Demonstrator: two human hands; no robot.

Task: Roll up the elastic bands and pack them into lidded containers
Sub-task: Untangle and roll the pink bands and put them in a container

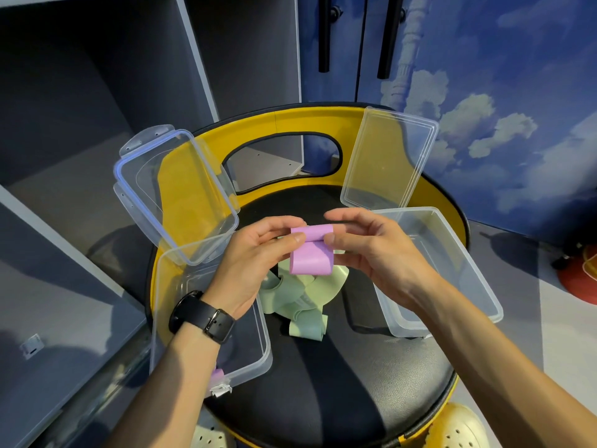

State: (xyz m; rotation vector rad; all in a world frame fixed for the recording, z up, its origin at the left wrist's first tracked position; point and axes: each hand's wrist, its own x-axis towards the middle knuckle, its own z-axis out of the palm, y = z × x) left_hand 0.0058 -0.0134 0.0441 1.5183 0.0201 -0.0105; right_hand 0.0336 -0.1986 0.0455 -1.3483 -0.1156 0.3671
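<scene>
The left hand's thumb and fingers (295, 238) pinch one end of a purple elastic band's roll, and the right hand's fingertips (329, 238) pinch the other end, so the small coil sits level between them above the middle of the chair seat. The purple elastic band (310, 253) is only partly wound: a tight turn at the top, with the loose tail hanging below it in a flat loop. Holding both ends of the coil likely keeps the edges aligned while it is turned. The left hand (255, 257), with a black wristwatch (203, 316) on its wrist, and the right hand (371, 250) both hover clear of the seat.

Directly beneath lies a tangle of pale green elastic bands (303, 294) on the black chair seat (339, 383), unrolled and waiting. At the seat's left edge stands a clear container (252, 360) with its clip lid (174, 192) propped open against the yellow backrest (290, 124); something purple, perhaps a finished roll, shows at its near corner. At the right edge a second clear container (452, 270) stands open and looks empty, its lid (387, 160) leaning back too, leaving both mouths free for dropping rolls in.
</scene>
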